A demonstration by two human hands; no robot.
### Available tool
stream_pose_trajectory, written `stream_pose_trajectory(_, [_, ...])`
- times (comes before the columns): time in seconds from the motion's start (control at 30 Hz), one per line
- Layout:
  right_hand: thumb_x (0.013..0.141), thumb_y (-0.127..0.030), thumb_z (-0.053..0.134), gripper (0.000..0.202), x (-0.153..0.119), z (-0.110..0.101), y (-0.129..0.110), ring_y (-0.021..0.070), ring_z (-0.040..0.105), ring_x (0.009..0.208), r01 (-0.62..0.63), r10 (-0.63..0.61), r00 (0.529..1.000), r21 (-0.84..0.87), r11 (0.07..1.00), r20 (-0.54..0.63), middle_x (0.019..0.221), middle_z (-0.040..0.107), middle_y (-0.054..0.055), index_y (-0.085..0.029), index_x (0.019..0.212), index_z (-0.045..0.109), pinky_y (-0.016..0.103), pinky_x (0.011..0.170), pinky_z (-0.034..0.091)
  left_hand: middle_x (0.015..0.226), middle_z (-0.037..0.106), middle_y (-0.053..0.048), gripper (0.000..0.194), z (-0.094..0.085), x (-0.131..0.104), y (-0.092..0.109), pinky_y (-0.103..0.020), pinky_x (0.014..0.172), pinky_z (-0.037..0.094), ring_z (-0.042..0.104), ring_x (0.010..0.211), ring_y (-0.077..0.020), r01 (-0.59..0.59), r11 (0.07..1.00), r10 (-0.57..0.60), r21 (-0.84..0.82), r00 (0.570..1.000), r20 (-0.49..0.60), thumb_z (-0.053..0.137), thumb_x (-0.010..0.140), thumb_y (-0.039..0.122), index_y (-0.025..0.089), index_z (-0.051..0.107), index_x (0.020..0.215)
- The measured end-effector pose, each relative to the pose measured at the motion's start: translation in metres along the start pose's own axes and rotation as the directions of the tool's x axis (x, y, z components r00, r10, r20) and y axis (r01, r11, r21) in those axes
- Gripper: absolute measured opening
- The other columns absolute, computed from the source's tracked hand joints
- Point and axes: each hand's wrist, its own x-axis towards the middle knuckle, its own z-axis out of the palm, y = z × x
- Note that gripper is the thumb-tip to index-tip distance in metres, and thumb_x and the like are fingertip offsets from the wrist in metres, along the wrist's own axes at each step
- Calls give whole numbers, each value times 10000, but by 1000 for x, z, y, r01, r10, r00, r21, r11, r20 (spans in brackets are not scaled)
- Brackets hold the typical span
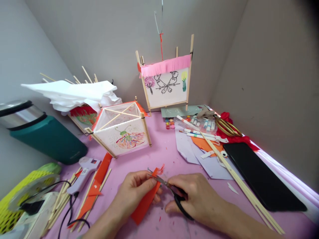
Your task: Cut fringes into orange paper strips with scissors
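My left hand (138, 189) pinches a folded strip of red-orange paper (145, 206), whose top end has thin fringe cuts. In my right hand (193, 196) are black-handled scissors (179, 199), their blades lying across the paper near its fringed end, close to my left fingertips. Behind my hands stands a stick-framed lantern (126, 137) with a drawn insect on its white side. Farther back hangs another lantern (166, 84) with pink fringe and two drawn birds, on a red cord below a wire hook.
At the left are a teal bottle (50, 137), a lilac glue gun (83, 172) with its cord, wooden sticks (59, 202) and red paper scraps (101, 171). Markers (199, 135), lilac paper sheets (211, 164), long sticks (236, 179), gold-handled scissors (228, 127) and a black phone-like slab (261, 176) lie right.
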Motion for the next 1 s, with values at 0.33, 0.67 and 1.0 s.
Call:
stream_pose_trajectory(0.33, [734,-534,657,361,-1,4,1,92,397,525,25,-25,1000,30,999,-6,588,503,-54,-188,700,557,217,519,246,639,706,-61,231,2,-4,6,-211,510,474,632,498,-131,27,999,-27,-21,999,-21,692,711,337,114,629,703])
stream_pose_trajectory(0.67, [788,-540,585,365,0,6,4,103,418,526,36,-35,999,35,999,-13,605,546,-23,-178,761,616,216,522,273,630,704,-62,260,1,-5,6,-213,497,474,632,487,-135,53,998,-54,-28,998,-19,705,695,360,116,617,673])
stream_pose_trajectory(1.0, [790,-524,596,342,-2,2,2,92,406,529,55,-54,998,73,996,-17,600,521,-44,-184,755,604,212,519,262,617,696,-63,256,2,-5,7,-218,480,460,622,474,-135,43,999,-43,-27,999,-19,704,695,353,114,617,671])
